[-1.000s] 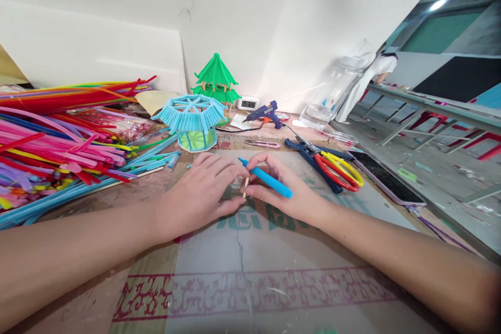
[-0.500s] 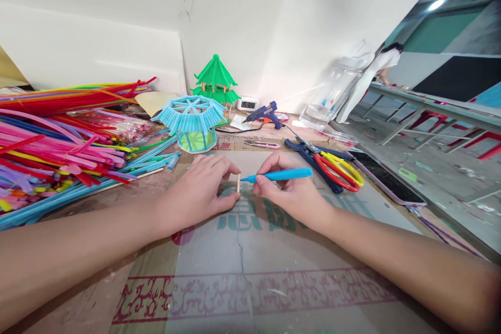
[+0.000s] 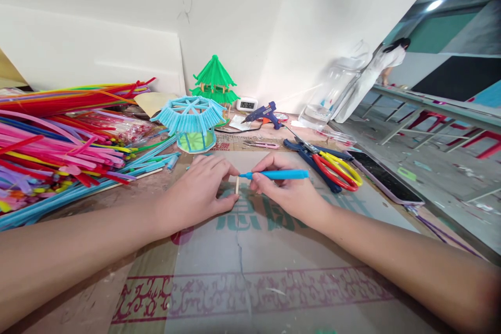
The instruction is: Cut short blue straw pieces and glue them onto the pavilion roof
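Between thumb and forefinger, my left hand (image 3: 205,183) pinches a short wooden stick (image 3: 237,185) by its two ends. My right hand (image 3: 287,188) grips a blue marker (image 3: 284,174) like a pen, its tip at the upper end of the stick by my left fingertip. Both hands are just above a translucent sheet (image 3: 207,266) on the table. Behind my left hand stands a light-blue pavilion model (image 3: 192,120) made of pipe cleaners, with a green tiered-roof model (image 3: 215,81) behind it.
Bundles of colourful pipe cleaners (image 3: 58,151) fill the left side. A glue gun (image 3: 266,114), a small clock (image 3: 247,104) and a clear bottle (image 3: 319,107) stand at the back. Scissors (image 3: 338,169), pliers (image 3: 313,159) and a phone (image 3: 383,177) lie right. Another person (image 3: 385,65) bends over a far table.
The marker tip has moved slightly up and left, toward the stick's upper end. My left hand keeps its pinch on the stick.
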Tool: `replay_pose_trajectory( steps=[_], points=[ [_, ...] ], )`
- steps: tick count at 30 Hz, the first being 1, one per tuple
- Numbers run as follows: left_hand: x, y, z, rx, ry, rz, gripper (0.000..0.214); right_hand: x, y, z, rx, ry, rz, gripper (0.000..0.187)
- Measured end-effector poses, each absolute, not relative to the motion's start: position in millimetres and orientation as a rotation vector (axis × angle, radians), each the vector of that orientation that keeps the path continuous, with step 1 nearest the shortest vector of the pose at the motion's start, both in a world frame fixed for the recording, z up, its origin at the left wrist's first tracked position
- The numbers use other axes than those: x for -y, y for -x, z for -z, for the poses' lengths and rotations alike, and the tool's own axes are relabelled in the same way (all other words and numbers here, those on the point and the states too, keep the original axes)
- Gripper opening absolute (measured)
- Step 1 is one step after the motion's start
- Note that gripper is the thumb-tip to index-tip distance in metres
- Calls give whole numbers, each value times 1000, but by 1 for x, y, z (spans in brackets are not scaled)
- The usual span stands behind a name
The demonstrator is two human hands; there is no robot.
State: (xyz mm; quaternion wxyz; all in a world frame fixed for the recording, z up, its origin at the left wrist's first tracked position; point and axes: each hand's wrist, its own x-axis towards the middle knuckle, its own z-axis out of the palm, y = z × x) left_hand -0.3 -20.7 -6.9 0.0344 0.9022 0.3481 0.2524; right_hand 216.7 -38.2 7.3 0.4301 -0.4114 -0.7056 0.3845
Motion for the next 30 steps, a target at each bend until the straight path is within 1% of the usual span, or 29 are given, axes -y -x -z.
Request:
replay_pose_trajectory(
  steps=[4,7,16,25,30],
  points=[
    [21,0,7,-1075,-2776,-778,21,38,-217,-6,1785,1053,-964,16],
    [21,-1,7,-1089,-2775,-769,22,38,-217,-5,1826,1029,-965,15],
    [21,0,6,-1082,-2782,-756,22,37,-218,-3,1840,1009,-861,15],
    [21,0,8,-1109,-2788,-775,24,38,-218,-4,1837,1063,-907,16],
    [20,0,7,-1088,-2775,-779,21,37,-218,-3,1813,1025,-892,15]
  ],
)
